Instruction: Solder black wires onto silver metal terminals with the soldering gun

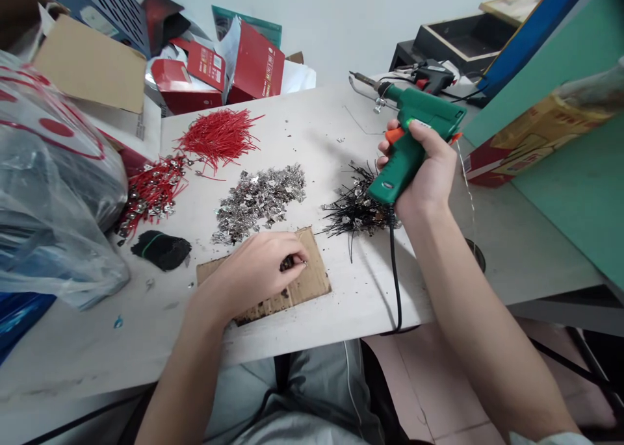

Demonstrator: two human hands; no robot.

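Note:
My right hand (431,172) is wrapped round the green handle of a soldering gun (431,110), raised above the table. Its dark tip points to the upper left, and an orange trigger shows by my fingers. My left hand (266,263) is closed in a pinch over a stained piece of cardboard (312,273). A small metal piece shows at its fingertips, mostly hidden. Just beyond that hand lies a heap of small silver metal terminals (263,198). A pile of black wires with metal ends (358,201) lies below the soldering gun.
Red wires (219,136) lie at the back left, with red wires bearing metal ends (153,195) nearer. A banded black bundle (160,250) rests beside a plastic bag (58,172). Red boxes (256,65) stand behind. The gun's cord (396,276) hangs over the table's front edge.

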